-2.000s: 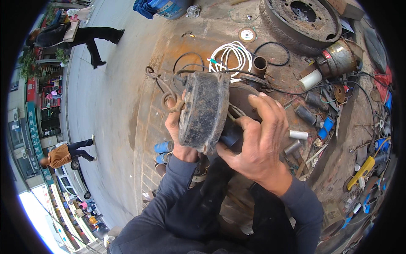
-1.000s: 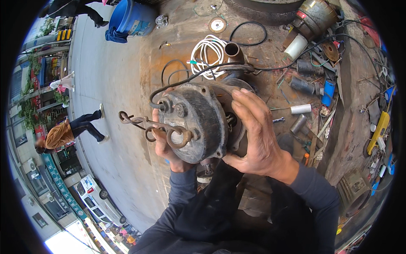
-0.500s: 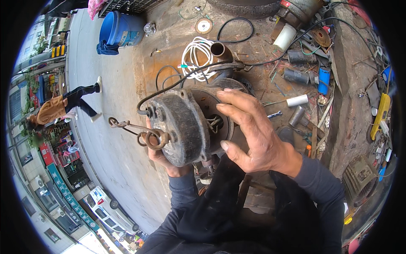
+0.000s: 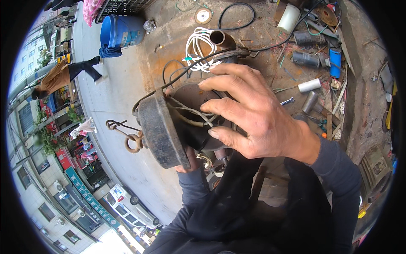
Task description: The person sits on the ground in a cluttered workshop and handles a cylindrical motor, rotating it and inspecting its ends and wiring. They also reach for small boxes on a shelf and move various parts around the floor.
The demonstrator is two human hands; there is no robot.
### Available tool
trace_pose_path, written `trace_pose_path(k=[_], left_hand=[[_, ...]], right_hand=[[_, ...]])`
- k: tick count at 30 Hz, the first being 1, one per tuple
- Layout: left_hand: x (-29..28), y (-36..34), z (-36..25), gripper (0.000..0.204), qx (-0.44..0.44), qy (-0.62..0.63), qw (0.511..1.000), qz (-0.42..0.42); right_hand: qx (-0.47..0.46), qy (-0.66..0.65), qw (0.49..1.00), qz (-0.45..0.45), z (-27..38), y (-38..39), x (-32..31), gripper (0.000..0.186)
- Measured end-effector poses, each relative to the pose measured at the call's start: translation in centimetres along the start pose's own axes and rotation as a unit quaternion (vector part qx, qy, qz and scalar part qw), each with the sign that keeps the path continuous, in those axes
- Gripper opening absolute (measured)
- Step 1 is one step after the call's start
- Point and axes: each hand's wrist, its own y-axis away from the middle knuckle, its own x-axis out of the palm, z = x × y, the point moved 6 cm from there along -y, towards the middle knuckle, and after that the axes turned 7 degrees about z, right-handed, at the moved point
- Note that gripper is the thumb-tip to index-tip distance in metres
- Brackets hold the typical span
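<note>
My left hand (image 4: 192,161) grips a round, dirty grey metal cap (image 4: 157,131) from behind and below, most of its fingers hidden. The cap is tilted away from a round metal housing (image 4: 190,91), leaving a gap. Several wires (image 4: 188,111) run across that gap from the cap's inside. Over the housing's mouth is my right hand (image 4: 258,114), fingers spread and curved, thumb and fingertips apart beside the wire ends. A rusty eye bolt (image 4: 134,143) with a bent wire hook sticks out of the cap. A black cable (image 4: 177,78) leaves the cap's far side.
Beyond the housing rise a rusty pipe stub (image 4: 223,39) and a white cable coil (image 4: 198,47). A blue bucket (image 4: 127,34) stands far left. Grey cylinders (image 4: 306,58), a white roll (image 4: 309,85) and a finned motor casing (image 4: 375,169) lie right. A person (image 4: 63,76) walks along the street.
The cap has come away from the housing and tilted left, exposing more of the wires. My right hand has come in toward the wires. The view has shifted slightly.
</note>
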Motion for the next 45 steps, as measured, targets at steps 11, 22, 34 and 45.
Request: trace_pose_path(k=[11,22,34,45], left_hand=[[-0.7,2.1,0.5,0.061,-0.018,-0.030,0.999,0.013],[0.5,0.9,0.7,0.057,-0.013,-0.034,0.999,0.025],[2.6,-1.4,-0.3,0.057,0.013,-0.102,0.994,-0.023],[4.4,-1.9,-0.3,0.089,0.010,-0.270,0.959,-0.087]], right_hand=[[-0.009,0.030,0.999,-0.023,-0.2,-0.6,2.2,0.033],[-0.030,0.076,0.994,-0.068,0.0,-1.3,3.3,0.023],[0.016,-0.045,0.997,-0.063,-1.5,0.6,1.8,0.065],[0.041,-0.124,0.990,0.049,-1.4,2.9,0.2,0.098]])
